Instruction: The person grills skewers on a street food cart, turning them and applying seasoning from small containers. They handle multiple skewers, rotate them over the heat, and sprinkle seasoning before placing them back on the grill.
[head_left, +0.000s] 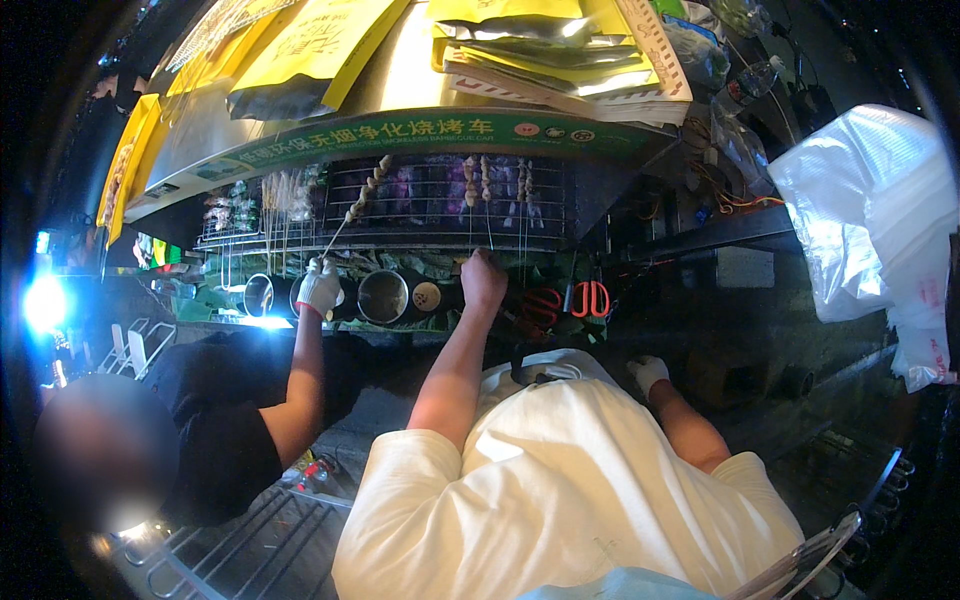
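Note:
My bare left hand (484, 283) grips the sticks of two skewers (478, 184) at the front edge of a charcoal grill's wire grate (420, 219). Two more skewers (525, 184) lie on the grate to its right. My right hand (648, 373), in a pale glove, is low at my right side, its fingers dim; whether it holds anything I cannot tell. At the left, a co-worker's gloved hand (320, 289) holds a skewer (367, 191) of pale pieces over the grate. Further left lie several more skewers (287, 196).
Metal cups (382, 297) and orange-handled scissors (590, 299) stand before the grill. A hood (412, 139) with yellow packets (315, 56) overhangs it. Plastic bags (862, 210) hang at the right. A co-worker in black (217, 427) is close at my left; a wire rack (247, 547) stands behind.

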